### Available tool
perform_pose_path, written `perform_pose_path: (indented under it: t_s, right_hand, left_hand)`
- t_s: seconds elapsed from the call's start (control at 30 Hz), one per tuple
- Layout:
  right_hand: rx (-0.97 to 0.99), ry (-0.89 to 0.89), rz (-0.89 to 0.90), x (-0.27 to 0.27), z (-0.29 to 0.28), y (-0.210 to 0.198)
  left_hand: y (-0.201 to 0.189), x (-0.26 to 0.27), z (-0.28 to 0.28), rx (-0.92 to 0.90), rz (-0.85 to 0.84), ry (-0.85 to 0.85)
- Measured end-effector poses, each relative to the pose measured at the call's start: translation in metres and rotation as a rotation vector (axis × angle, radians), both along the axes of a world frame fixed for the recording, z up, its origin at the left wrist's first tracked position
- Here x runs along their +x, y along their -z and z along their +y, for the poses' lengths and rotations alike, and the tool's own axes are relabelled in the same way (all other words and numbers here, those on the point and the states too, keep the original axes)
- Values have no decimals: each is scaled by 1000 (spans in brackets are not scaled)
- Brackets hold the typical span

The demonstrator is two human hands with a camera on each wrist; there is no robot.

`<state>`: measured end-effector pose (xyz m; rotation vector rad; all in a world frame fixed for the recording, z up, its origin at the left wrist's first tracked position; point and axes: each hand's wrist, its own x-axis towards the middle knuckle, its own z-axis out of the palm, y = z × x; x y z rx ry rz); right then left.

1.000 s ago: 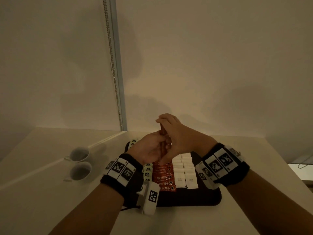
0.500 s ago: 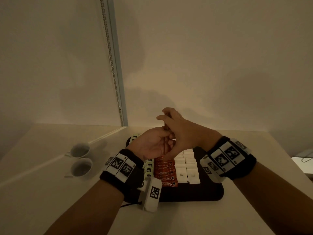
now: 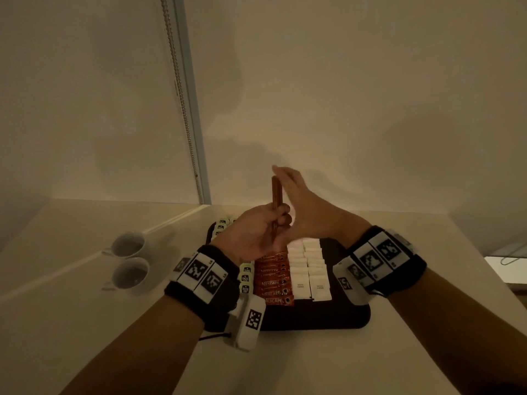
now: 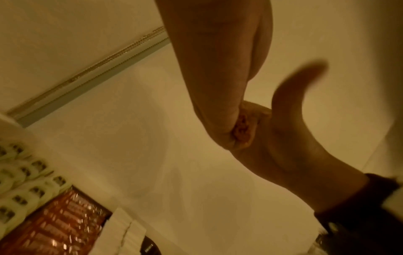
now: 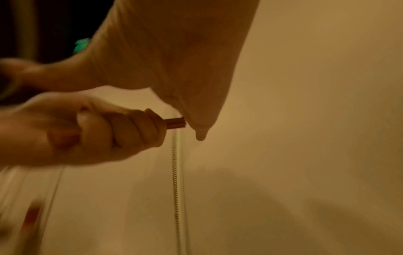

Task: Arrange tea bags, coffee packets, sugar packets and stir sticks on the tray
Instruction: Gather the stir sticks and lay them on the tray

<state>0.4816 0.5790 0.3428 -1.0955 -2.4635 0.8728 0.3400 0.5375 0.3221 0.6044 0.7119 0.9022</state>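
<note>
My left hand (image 3: 262, 232) grips a bundle of brown stir sticks (image 3: 276, 192) upright above the far end of the black tray (image 3: 342, 317). My right hand (image 3: 302, 206) is flat with straight fingers, lying against the right side of the sticks. In the right wrist view the stick ends (image 5: 175, 122) poke out of the left fist (image 5: 98, 131) and meet the right palm (image 5: 174, 60). On the tray lie rows of tea bags (image 3: 245, 280), red coffee packets (image 3: 273, 280) and white sugar packets (image 3: 309, 269).
Two white cups (image 3: 128, 246) (image 3: 131, 273) stand on the table left of the tray. A wall with a hanging bead chain (image 3: 182, 109) rises close behind the table. The table's right edge (image 3: 467, 280) lies beyond my right wrist.
My right hand's fingers have straightened from curling over the stick tops to lying flat beside them. More of the sticks now shows above my left fist.
</note>
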Motion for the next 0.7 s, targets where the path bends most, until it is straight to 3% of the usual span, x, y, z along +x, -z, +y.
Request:
perform_pose_path:
  t_s: [0.1,0.17,0.37,0.5,0.57,0.7]
  right_hand:
    - [-483,283,480,0,3,5]
    - [-680,360,636,-4,1,9]
    - [-618,502,639,-2,12,30]
    - [-782,626,846,24,39,39]
    - [-796,743,787,48,59,49]
    - [-716,936,417,90,83,89]
  left_hand:
    - [-1,8,8,72,67,-23]
    - [3,18,15,124,178,-33]
    - [21,41,26,330,627,-59]
    - [49,25,18,285,859,46]
    - [63,2,3,239,867,130]
    - [93,-49,-41,120,823,127]
